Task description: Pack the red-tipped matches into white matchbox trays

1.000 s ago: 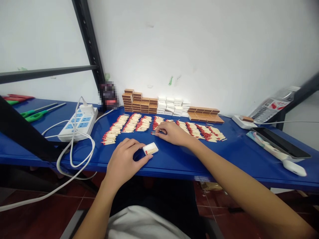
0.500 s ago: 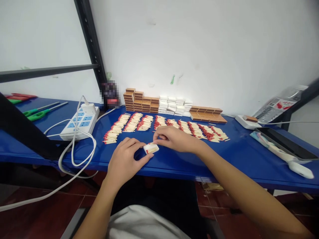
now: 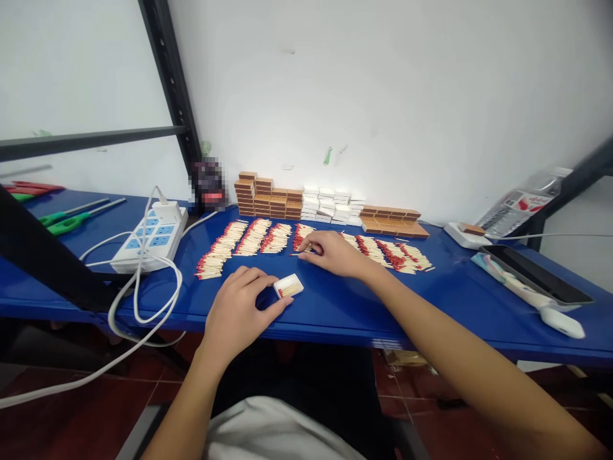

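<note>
My left hand point(image 3: 239, 310) rests on the blue table point(image 3: 431, 306) with thumb and fingers closed on a small white matchbox tray point(image 3: 288, 286) that holds a few matches. Farther back, my right hand point(image 3: 332, 252) lies over the rows of red-tipped matches point(image 3: 253, 237), its fingers pinched on one match point(image 3: 297, 253) at the row's near edge. More matches point(image 3: 397, 255) stretch to the right of that hand.
Brown matchbox sleeves point(image 3: 268, 197), white trays point(image 3: 330, 204) and flat brown sleeves point(image 3: 393, 220) line the wall. A white power strip point(image 3: 151, 237) with cables lies at left, green lighters point(image 3: 71, 217) beyond it. A tablet point(image 3: 536, 271) and plastic bottle point(image 3: 522, 204) lie at right.
My right hand came forward to the white tray half a second ago, then went back to the match rows and pinched a match. The left hand stayed on the tray.
</note>
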A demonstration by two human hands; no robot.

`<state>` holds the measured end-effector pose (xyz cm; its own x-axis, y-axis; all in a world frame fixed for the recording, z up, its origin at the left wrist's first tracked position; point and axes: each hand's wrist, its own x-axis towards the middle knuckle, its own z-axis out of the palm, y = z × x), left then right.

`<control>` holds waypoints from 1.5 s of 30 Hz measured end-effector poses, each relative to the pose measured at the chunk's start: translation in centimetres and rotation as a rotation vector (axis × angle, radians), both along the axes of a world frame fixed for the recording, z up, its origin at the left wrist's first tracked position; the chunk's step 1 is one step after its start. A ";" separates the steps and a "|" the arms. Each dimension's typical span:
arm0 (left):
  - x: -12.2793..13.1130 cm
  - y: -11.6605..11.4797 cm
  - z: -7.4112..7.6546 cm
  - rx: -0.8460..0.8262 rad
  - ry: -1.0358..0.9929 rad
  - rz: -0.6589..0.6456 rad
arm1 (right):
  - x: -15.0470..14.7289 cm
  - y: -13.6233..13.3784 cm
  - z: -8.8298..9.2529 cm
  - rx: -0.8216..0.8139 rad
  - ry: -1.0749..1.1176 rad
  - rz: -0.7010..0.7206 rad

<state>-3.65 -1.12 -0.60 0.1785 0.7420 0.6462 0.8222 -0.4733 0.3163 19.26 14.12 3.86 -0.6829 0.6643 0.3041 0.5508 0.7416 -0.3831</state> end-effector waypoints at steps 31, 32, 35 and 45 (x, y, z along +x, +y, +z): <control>0.0 0.1 0.0 0.001 0.005 -0.007 | 1.1 0.7 -0.3 0.014 -0.163 -0.103; 0.0 0.1 0.0 -0.002 0.005 -0.006 | 1.0 0.6 -0.3 0.014 -0.163 -0.096; -0.1 0.1 0.0 -0.010 0.005 -0.005 | 1.1 0.6 -0.3 -0.009 -0.160 -0.077; 0.0 0.1 0.0 -0.015 -0.007 -0.008 | 1.3 0.2 -0.3 -0.028 -0.157 -0.017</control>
<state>-3.68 -1.02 -0.58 0.1801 0.7499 0.6365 0.8161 -0.4751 0.3289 20.53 14.30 3.54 -0.7090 0.6828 0.1762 0.6177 0.7219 -0.3118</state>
